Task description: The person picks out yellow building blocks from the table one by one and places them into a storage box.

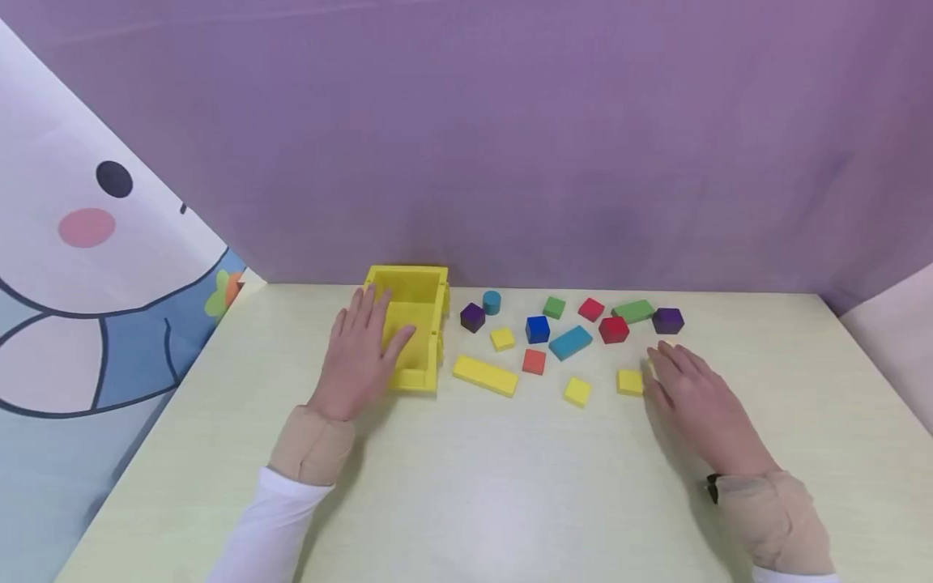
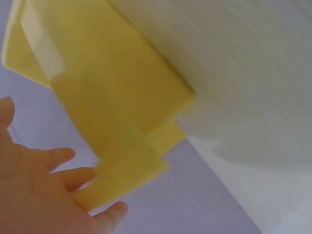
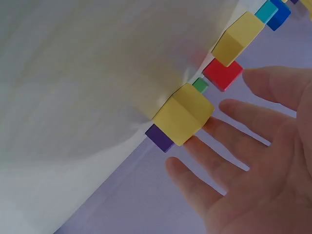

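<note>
A yellow toy box (image 1: 414, 378) with no lid stands left of the blocks. My left hand (image 1: 357, 348) lies across its left side, fingers straight and thumb spread over the inside. In the left wrist view, the fingers overlap a corner of the box (image 2: 122, 92). My right hand (image 1: 700, 405) is at the right end of the loose blocks, palm down with fingers loosely extended. Its fingertips are right at a yellow block (image 3: 183, 114), mostly hidden by the hand in the head view. A second yellow block (image 1: 630, 382) sits just left of the fingers.
Several more blocks lie between the hands: a long yellow block (image 1: 485, 376), a blue cube (image 1: 537, 329), a light blue block (image 1: 571, 342), a red block (image 1: 614, 329) and a purple block (image 1: 668, 321). A purple cloth backdrop (image 1: 510, 146) rises behind the table (image 1: 474, 494).
</note>
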Motion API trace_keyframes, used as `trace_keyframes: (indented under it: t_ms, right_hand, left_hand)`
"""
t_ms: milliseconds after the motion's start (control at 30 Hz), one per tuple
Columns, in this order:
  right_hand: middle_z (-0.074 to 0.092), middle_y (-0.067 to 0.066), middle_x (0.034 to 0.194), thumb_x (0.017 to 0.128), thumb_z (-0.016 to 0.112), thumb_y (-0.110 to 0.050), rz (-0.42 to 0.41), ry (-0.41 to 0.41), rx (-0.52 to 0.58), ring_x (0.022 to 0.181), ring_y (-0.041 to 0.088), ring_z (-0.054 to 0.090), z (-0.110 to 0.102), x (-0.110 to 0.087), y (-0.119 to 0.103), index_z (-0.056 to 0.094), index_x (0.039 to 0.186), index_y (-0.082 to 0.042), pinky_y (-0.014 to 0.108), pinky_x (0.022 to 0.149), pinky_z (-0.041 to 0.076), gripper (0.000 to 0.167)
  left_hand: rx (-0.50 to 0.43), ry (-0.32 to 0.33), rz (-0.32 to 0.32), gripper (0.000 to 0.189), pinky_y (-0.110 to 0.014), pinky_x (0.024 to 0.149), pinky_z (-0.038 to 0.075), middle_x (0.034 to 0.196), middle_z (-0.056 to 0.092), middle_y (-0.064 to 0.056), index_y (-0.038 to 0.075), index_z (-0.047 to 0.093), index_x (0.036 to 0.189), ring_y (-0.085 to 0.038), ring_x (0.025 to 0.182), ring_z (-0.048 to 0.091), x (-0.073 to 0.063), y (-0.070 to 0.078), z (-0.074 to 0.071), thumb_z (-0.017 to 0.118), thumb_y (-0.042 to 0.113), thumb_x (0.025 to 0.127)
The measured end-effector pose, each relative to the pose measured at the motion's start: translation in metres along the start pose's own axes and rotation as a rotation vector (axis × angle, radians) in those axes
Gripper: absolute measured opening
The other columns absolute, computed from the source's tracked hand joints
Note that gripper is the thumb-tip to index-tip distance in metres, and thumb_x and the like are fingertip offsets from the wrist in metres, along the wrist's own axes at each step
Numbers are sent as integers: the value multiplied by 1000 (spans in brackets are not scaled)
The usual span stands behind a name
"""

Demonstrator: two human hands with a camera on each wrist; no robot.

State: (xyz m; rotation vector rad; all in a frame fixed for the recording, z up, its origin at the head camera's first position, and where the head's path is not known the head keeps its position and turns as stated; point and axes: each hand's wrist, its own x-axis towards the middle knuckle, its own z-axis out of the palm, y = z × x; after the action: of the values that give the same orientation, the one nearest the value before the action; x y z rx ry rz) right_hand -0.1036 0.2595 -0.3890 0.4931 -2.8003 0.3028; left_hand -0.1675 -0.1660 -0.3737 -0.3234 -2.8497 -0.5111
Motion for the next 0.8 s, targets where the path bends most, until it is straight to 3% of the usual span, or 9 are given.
trace_keyframes:
  t_ms: [200,333,433,500,667,800]
  right_hand:
    - [53,25,118,72,72,0,-10,45,-9,110,41,46,-1,3,3,55,117,8,56,87,42,49]
    - [53,24,114,69,71,6,1,44,-12,103,41,46,-2,4,5,55,116,8,53,82,45,50]
    - [53,24,110,67,70,10,-3,54,-20,97,42,44,-3,3,9,57,113,7,51,77,46,48]
    - [53,24,108,65,70,12,1,58,-25,93,41,43,-4,3,11,59,111,6,50,75,47,47]
    - [54,24,100,65,72,11,19,76,-14,87,39,44,-6,1,15,62,106,5,49,71,46,42]
    - [54,24,96,65,73,9,18,86,10,87,39,46,-6,2,16,62,103,7,49,72,47,40]
  left_hand:
    - [-64,16,-68,74,-52,106,24,148,17,-25,3,18,145,-39,135,22,0,-8,-4,37,51,93]
    - [-76,8,-136,67,-57,91,39,143,29,-27,-2,17,144,-48,116,44,-2,-13,-6,42,36,95]
    - [-63,18,-152,59,-57,81,43,131,44,-28,-2,19,143,-49,98,54,-1,-18,-6,42,24,95]
    - [-56,20,-148,55,-54,71,46,115,55,-29,-1,20,143,-46,84,59,1,-21,-5,41,19,95]
    - [-59,-15,-141,53,-40,49,40,73,58,-23,4,19,144,-29,53,51,5,-25,-5,37,17,95]
    - [-59,-36,-145,53,-39,48,39,70,57,-22,7,16,144,-28,52,51,5,-27,-6,36,17,96]
